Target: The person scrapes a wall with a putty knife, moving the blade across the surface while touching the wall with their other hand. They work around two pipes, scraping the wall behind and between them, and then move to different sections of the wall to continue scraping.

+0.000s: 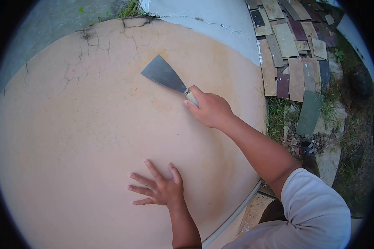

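A putty knife (164, 74) with a wide grey blade and a pale handle lies over the peach-coloured wall (91, 137). My right hand (210, 108) is wrapped round its handle, and the blade points up and to the left. Whether the blade touches the wall I cannot tell. Lower down, my left hand (160, 186) rests on the wall with its fingers spread and nothing in it. Dark branching cracks (97, 45) run through the wall's upper left part, left of the blade.
Loose tiles and boards (284, 39) cover the ground at the upper right, with grass (276, 118) and rubble below them. A pale blue-white surface (212, 20) with a crack borders the wall's top. A narrow edge strip (232, 216) runs along the lower right.
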### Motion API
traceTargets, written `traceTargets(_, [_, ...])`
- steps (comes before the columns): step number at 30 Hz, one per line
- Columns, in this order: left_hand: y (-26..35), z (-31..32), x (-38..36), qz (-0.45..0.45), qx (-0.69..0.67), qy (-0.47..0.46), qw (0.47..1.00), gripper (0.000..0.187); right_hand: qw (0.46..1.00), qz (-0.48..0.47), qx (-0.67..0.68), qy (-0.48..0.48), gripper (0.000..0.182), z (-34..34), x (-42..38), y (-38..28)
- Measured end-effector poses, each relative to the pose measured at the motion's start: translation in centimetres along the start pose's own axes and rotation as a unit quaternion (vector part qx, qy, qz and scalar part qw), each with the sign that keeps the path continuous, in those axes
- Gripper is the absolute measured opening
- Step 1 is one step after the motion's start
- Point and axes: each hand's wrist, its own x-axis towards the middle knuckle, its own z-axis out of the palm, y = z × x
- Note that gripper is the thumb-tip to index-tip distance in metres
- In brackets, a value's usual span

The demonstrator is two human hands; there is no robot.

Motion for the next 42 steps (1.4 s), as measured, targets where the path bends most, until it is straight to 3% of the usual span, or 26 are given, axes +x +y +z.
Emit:
traceTargets(3, [-0.2, -0.2, 0.0, 0.018, -0.004, 0.010, 1.000, 0.076, 0.994, 0.107, 0.014, -0.003, 0.036, 2.4, -1.4, 5.6])
traceTargets(6, [-0.1, 0.0, -0.1, 0.022, -0.002, 0.007, 1.000, 0.076, 0.979, 0.200, 0.030, -0.036, 0.037, 5.9, -8.4, 11.9])
traceTargets(9, [-0.1, 0.2, -0.1, 0.023, -0.002, 0.012, 1.000, 0.077, 0.958, 0.271, 0.041, -0.080, 0.037, 6.8, -12.3, 13.2])
traceTargets(11, [-0.2, 0.2, -0.1, 0.027, -0.001, 0.006, 1.000, 0.077, 0.958, 0.274, 0.059, -0.059, 0.037, 6.6, -11.1, 13.1])
traceTargets(16, [-0.2, -0.1, 0.2, 0.024, 0.001, 0.006, 1.000, 0.074, 0.965, 0.238, 0.108, -0.003, 0.037, 0.6, 1.2, 12.6])
traceTargets(19, [0.1, 0.0, 0.1, 0.024, -0.012, 0.022, 0.999, 0.071, 0.964, 0.250, 0.091, 0.014, 0.038, -0.7, 3.0, 13.6])
traceTargets(21, [0.1, 0.0, 0.1, 0.021, -0.002, 0.022, 1.000, 0.070, 0.965, 0.255, 0.067, 0.006, 0.040, 1.6, -0.1, 14.8])
traceTargets(25, [0.4, -0.1, 0.2, 0.016, -0.007, 0.029, 0.999, 0.070, 0.937, 0.305, 0.001, -0.170, 0.051, 6.6, -11.5, 16.1])
traceTargets(27, [0.4, -0.1, 0.2, 0.019, -0.009, 0.028, 0.999, 0.069, 0.937, 0.301, -0.004, -0.177, 0.052, 8.3, -14.6, 16.5])
traceTargets(32, [0.4, -0.1, 0.2, 0.017, -0.007, 0.029, 0.999, 0.070, 0.961, 0.265, -0.009, -0.080, 0.048, 4.5, -6.2, 15.1])
traceTargets(36, [0.4, -0.2, 0.2, 0.015, -0.006, 0.022, 1.000, 0.070, 0.968, 0.237, -0.033, -0.076, 0.054, 0.8, -1.1, 12.8])
traceTargets(38, [0.4, -0.3, 0.2, 0.016, -0.009, 0.021, 1.000, 0.071, 0.971, 0.208, -0.052, -0.106, 0.054, 1.3, -2.1, 12.7])
traceTargets(42, [0.6, -0.7, 0.3, 0.017, -0.011, 0.027, 0.999, 0.078, 0.952, 0.212, -0.039, -0.220, 0.052, 7.7, -13.1, 15.6])
